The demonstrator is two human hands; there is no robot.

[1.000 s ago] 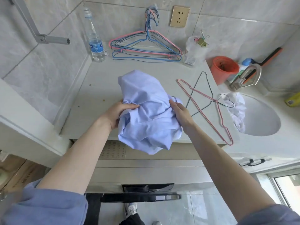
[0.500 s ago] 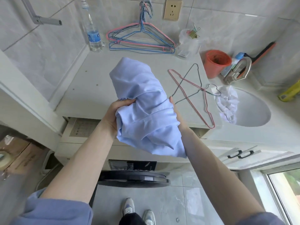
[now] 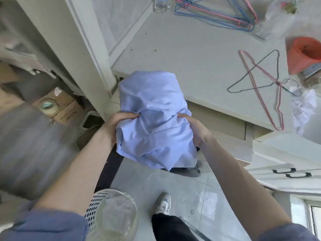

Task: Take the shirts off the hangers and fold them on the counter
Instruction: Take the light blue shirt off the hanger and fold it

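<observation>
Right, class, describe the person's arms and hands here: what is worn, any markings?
The left hand and right hand are bare, with no gloves, and no rings or watch show. The forearms are uncovered. A dusty blue left sleeve and a matching right sleeve sit high on the arms.

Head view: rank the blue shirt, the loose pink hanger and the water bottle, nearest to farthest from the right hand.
1. blue shirt, held in the right hand.
2. loose pink hanger, on the counter, rightward.
3. water bottle, counter's back.
</observation>
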